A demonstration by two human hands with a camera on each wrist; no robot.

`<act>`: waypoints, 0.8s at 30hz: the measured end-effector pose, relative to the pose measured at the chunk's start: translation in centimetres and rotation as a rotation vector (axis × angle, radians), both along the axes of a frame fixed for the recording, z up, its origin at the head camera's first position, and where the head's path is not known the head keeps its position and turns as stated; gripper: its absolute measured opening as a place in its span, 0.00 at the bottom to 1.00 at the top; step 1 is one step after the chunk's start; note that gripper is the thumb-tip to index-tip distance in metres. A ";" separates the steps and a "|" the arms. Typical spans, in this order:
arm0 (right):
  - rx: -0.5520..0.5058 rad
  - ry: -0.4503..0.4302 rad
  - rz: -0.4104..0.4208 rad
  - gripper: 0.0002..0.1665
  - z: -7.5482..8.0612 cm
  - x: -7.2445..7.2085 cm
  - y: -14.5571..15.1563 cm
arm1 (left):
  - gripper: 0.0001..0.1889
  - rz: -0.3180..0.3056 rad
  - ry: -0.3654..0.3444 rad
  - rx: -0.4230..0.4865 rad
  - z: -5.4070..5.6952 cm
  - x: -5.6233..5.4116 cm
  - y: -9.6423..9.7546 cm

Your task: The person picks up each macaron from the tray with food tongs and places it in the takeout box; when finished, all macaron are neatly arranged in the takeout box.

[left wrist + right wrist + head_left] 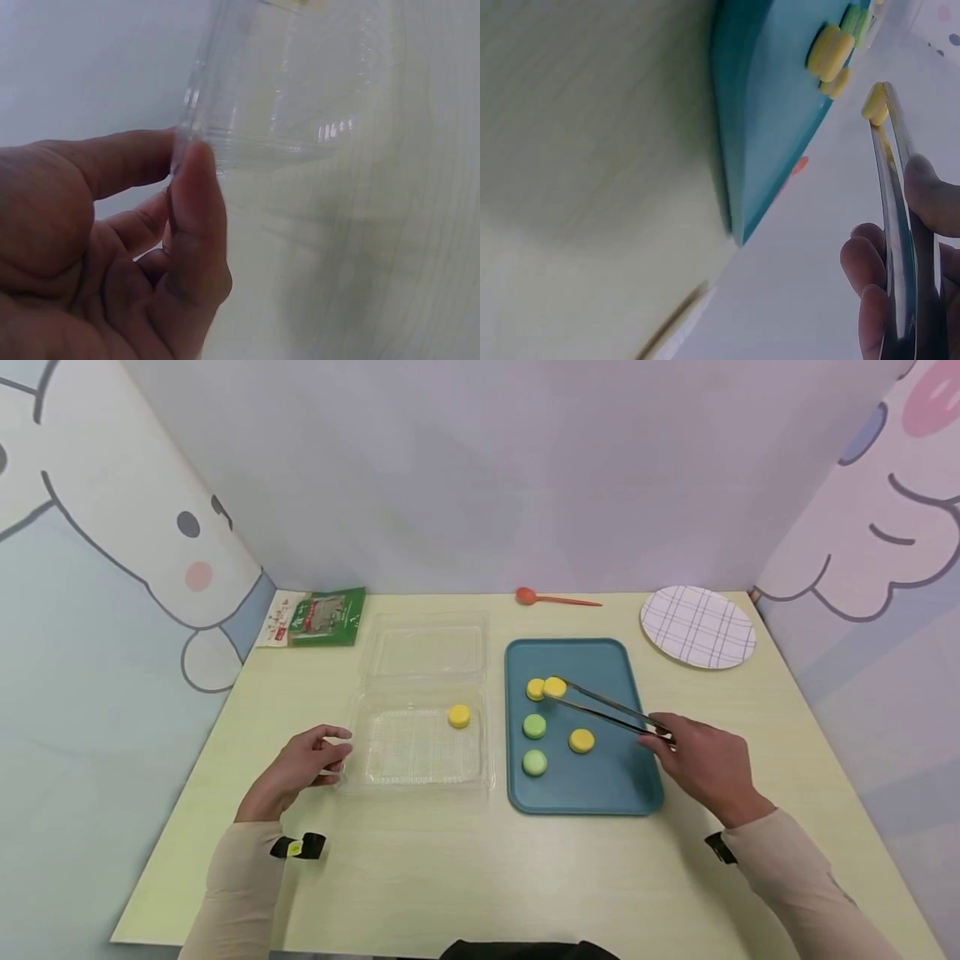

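My right hand grips metal tongs above the blue tray. Between the tong tips is a yellow macaron, raised off the tray in the right wrist view. On the tray lie two green macarons and two more yellow macarons. My left hand pinches the left rim of a clear plastic box between thumb and finger. The box's lid is folded back behind it, and one yellow macaron sits inside at the right.
A green and white packet lies at the back left. An orange spoon rests along the back edge by the wall. At the back right is a checked oval plate. Walls enclose the table at the back and sides.
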State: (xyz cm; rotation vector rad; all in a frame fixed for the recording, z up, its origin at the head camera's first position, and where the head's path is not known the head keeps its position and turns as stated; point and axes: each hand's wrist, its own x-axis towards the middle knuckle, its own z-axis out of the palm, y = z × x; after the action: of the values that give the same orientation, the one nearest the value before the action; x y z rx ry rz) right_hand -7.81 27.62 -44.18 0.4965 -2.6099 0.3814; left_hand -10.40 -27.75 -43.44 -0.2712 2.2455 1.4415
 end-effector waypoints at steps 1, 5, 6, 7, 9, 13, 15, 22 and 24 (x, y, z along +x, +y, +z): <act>-0.001 0.005 0.006 0.47 0.2 -0.1 -0.2 | 0.21 0.000 0.001 -0.001 0.1 0.0 0.0; 0.006 0.033 0.042 0.47 0.9 -0.5 -1.2 | 0.21 0.001 0.001 -0.002 0.2 0.0 0.0; 0.008 0.042 0.054 0.47 1.1 -0.6 -1.5 | 0.21 0.001 0.000 -0.001 0.2 0.0 0.0; 0.009 0.048 0.068 0.47 1.2 -0.7 -1.7 | 0.21 0.001 -0.001 -0.001 0.2 0.0 0.0; 0.011 0.057 0.097 0.47 1.6 -0.9 -2.3 | 0.21 0.000 -0.001 0.001 0.2 0.0 0.1; 0.021 0.049 0.141 0.46 2.2 -1.2 -3.5 | 0.21 -0.008 0.002 0.004 0.2 -0.1 0.0; 0.033 0.030 0.156 0.47 2.6 -1.4 -4.1 | 0.21 -0.007 0.006 0.006 0.3 -0.1 0.0; 0.078 -0.061 0.232 0.31 3.7 -1.8 -6.4 | 0.21 -0.003 0.001 0.000 0.4 -0.1 0.1; 0.092 -0.073 0.253 0.23 3.9 -1.8 -7.0 | 0.21 0.000 -0.007 -0.003 0.3 -0.1 0.1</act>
State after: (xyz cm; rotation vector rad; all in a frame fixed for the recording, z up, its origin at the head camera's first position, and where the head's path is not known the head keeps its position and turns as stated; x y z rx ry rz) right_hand -9.61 20.57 -40.29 0.8635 -2.6501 0.3669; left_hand -10.48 -27.67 -43.16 -0.2770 2.2430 1.4352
